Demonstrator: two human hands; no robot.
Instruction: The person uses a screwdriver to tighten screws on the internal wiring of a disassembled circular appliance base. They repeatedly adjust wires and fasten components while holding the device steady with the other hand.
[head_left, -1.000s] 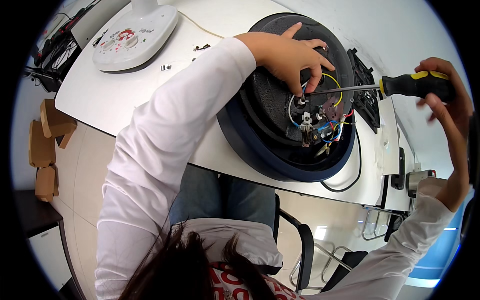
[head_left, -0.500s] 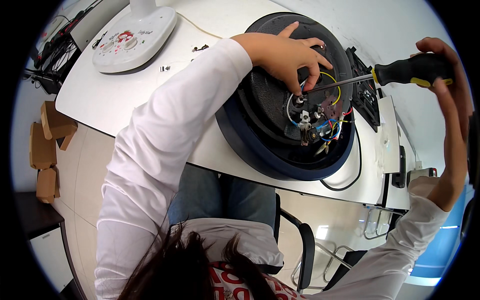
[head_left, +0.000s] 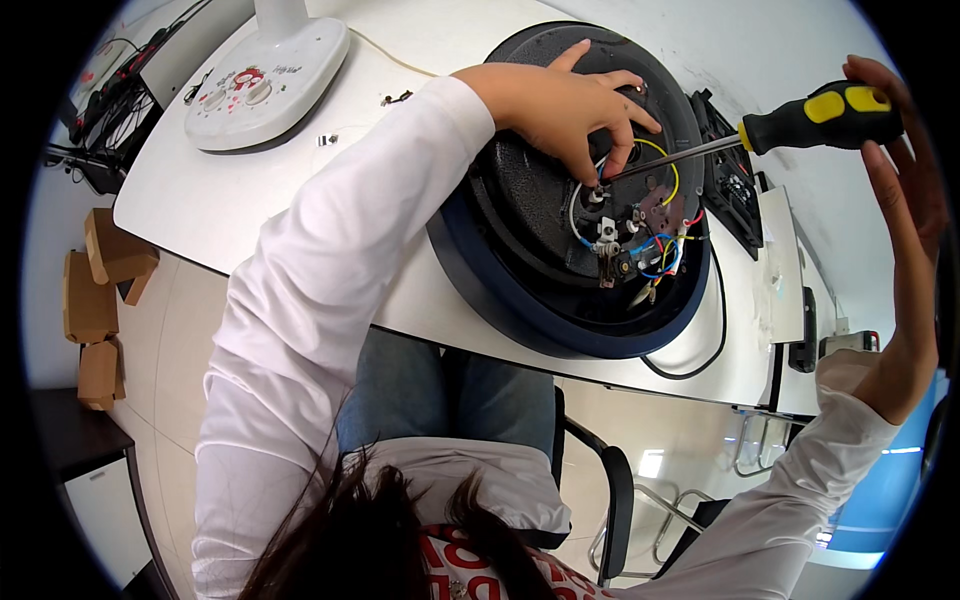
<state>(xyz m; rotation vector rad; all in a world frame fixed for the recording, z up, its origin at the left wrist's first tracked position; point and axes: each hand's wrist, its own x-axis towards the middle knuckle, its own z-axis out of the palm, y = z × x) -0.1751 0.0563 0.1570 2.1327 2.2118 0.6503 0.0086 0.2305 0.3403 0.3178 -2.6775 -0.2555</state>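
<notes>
White table [head_left: 230, 185] against a pale wall; tiled floor to the left and near. The round, dark blue housing [head_left: 560, 335] lay at the table's right half, its black inner disc [head_left: 530, 190] and wiring facing up. A black case [head_left: 735, 190] sat just right of it.

Right hand [head_left: 905, 170]: thumb and fingers around the handle end of the screwdriver [head_left: 790, 122], hold looking light. Its shaft ran left, slanting down over the disc. Left hand [head_left: 565, 115]: fingers spread across the disc's far part, thumb and forefinger brought together at the shaft's tip; whether they pinched a part could not be told.

Risks, as judged: tip could skid off, from the low shaft angle, and jab the left fingertips. Shaft could snag the yellow wire [head_left: 674, 180] passing close by. A loose part could drop among the wiring if the pinch slackened.

Count: one screwdriver, one housing, one case, three cardboard boxes [head_left: 92, 297] at left, one white base [head_left: 290, 105] with two knobs [head_left: 259, 92]. Wires overlapped; not countable.
</notes>
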